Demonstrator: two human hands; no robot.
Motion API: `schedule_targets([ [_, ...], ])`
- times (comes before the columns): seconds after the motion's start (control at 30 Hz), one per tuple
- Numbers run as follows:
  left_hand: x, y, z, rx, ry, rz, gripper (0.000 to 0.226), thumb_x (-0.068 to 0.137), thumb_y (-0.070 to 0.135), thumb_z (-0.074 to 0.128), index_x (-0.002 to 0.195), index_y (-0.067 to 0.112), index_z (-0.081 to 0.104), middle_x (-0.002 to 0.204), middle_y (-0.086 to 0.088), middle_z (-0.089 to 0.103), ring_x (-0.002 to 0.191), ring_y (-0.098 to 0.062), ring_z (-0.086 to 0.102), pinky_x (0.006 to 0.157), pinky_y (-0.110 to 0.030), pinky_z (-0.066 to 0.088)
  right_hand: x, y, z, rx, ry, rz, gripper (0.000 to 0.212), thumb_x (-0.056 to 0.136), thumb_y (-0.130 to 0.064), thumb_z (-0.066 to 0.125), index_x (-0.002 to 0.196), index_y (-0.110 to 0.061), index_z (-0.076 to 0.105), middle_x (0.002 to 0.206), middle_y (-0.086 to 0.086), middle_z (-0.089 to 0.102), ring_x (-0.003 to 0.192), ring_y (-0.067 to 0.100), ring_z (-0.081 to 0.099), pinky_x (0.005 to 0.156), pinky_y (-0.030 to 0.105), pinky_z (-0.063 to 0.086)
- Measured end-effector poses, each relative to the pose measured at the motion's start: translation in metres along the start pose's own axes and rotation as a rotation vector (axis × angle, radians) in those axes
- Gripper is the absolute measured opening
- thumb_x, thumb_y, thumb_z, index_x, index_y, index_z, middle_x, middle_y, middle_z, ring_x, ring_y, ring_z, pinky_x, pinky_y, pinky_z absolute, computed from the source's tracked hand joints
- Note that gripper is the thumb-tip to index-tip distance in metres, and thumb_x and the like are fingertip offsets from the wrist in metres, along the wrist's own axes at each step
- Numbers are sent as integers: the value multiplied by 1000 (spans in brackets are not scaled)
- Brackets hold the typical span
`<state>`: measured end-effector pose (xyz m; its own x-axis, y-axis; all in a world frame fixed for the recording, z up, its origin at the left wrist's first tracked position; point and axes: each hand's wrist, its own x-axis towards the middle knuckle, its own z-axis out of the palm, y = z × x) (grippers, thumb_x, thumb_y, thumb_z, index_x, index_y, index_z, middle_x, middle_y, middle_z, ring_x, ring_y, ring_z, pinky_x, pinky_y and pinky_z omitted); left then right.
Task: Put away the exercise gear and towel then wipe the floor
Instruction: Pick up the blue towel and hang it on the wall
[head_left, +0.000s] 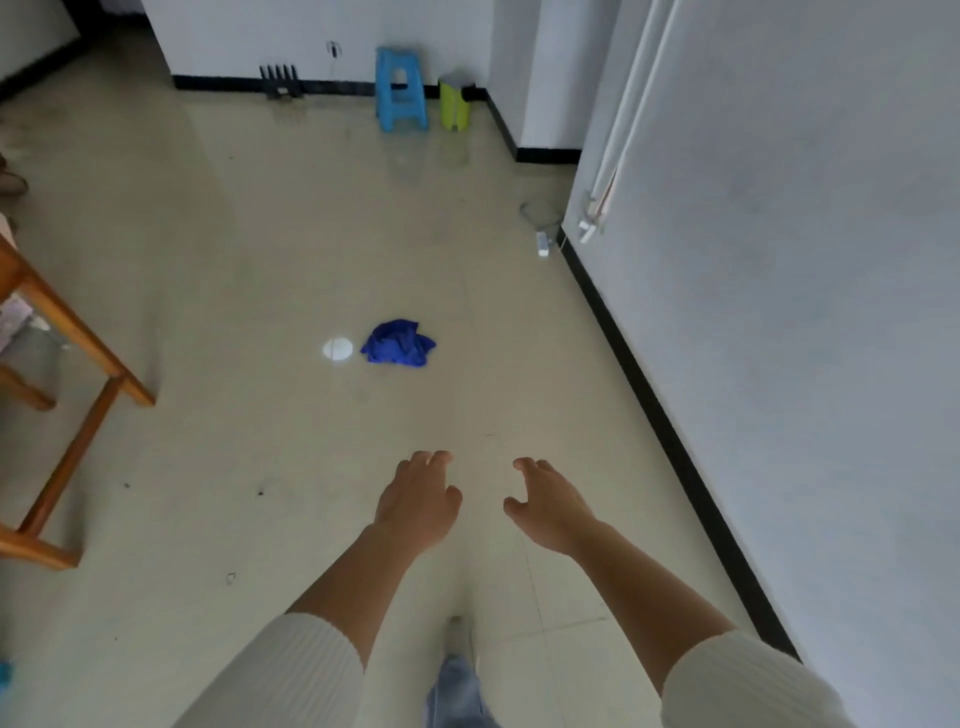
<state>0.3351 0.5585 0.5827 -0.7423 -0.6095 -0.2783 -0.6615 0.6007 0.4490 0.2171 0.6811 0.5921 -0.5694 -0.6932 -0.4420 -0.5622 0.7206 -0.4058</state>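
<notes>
Two hands, left hand (418, 499) and right hand (550, 506), hung loosely spread short of the crumpled blue cloth (399, 344): soft, light, probably best pinched at its bunched top.

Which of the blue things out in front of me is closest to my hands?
The crumpled blue cloth, lying mid-floor ahead of the left hand and right hand; the blue stool stands against the far wall.
</notes>
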Motion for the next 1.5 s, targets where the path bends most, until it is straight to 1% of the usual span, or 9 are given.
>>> schedule_targets([
  [0.23,176,-52,-73,-42,13,-116,47,96,28,40,142,22,33,142,0,38,127,-18,38,99,-30,40,196,-76,-59,-87,-114,-31,56,93,-29,48,146,-17,32,138,4,44,125,23,47,98,36,44],
  [0.53,404,-140,-151,-19,33,-167,46,97,28,38,142,21,31,142,0,37,124,-16,39,95,-28,41,435,-175,-101,-97,-143,-79,51,94,-29,49,142,-14,35,132,6,47,119,24,50,94,33,45],
  [0.73,602,-225,-177,55,-71,-139,44,97,27,36,140,19,32,138,-1,41,119,-16,42,93,-27,40,632,-227,-101,29,-140,41,54,97,-29,48,146,-16,31,140,2,44,126,19,47,99,29,40],
  [0.87,703,-276,-178,72,-124,-155,42,96,24,36,138,17,36,134,-2,45,118,-17,42,91,-28,40,733,-240,-84,144,-150,110,53,97,-28,49,146,-18,33,140,0,44,127,16,45,98,26,38],
  [1.0,779,-326,-139,100,-219,-184,42,96,24,37,138,17,37,132,-2,46,117,-18,43,91,-30,43,813,-221,-45,176,-187,203,52,97,-30,49,146,-20,34,143,-3,42,128,15,45,100,27,39],
  [1.1,835,-363,-87,118,-277,-183,41,96,24,36,136,18,37,132,0,46,117,-18,43,91,-31,44,878,-184,-2,154,-210,265,52,96,-30,48,145,-19,34,142,-2,44,125,15,47,98,27,41],
  [1.2,888,-400,-26,121,-285,-179,41,95,23,37,136,19,37,131,0,46,116,-18,44,88,-31,44,943,-146,51,106,-249,297,52,97,-31,47,145,-18,33,143,-1,43,128,16,45,99,29,41],
  [1.37,960,-461,85,106,-291,-187,42,93,22,42,135,19,38,130,2,46,114,-18,43,86,-31,44,1042,-95,149,30,-293,261,45,96,-30,47,140,-20,40,131,0,49,120,18,49,89,29,42],
  [1.5,1005,-504,166,106,-270,-82,59,86,16,57,140,19,34,150,2,29,131,-18,34,91,-28,42,1104,-60,230,3,-291,184,43,95,-31,51,136,-22,44,135,-1,44,123,18,45,92,29,43],
])
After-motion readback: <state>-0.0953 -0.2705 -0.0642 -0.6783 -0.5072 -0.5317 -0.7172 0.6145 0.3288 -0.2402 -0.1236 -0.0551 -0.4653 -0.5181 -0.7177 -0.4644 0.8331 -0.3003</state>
